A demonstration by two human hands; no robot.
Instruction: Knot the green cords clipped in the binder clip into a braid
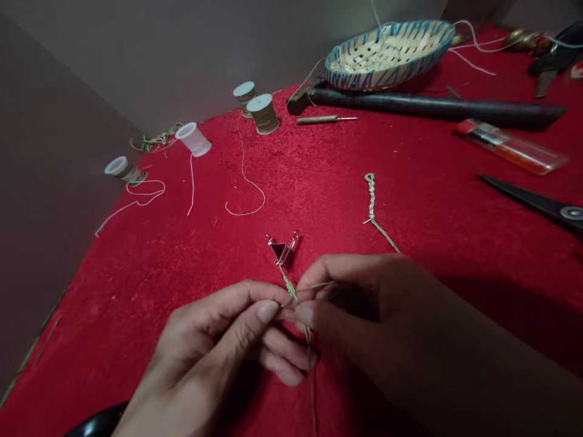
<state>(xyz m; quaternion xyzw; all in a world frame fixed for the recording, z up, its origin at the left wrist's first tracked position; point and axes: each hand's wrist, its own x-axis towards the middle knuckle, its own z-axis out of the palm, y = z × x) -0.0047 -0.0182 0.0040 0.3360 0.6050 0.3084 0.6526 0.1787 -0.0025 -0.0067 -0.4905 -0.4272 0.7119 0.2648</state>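
A green knotted cord (290,286) runs down from a binder clip (281,250) that stands on the red cloth, its jaws on the cord's upper end. My left hand (228,340) pinches a thin strand of this cord between thumb and forefinger, just left of the knots. On the right side, my right hand (355,309) pinches another strand, whose thin end pokes out above the thumb. The lower strands hang loose past my left fingers toward the front. Beyond my right hand lies a finished-looking braided piece (371,197) with a loop at its top.
Several thread spools, among them a white one (195,139), stand at the back left. A woven basket (392,54), a hammer (423,106), an awl (325,120), a lighter (510,145) and scissors (537,203) lie toward the back and right.
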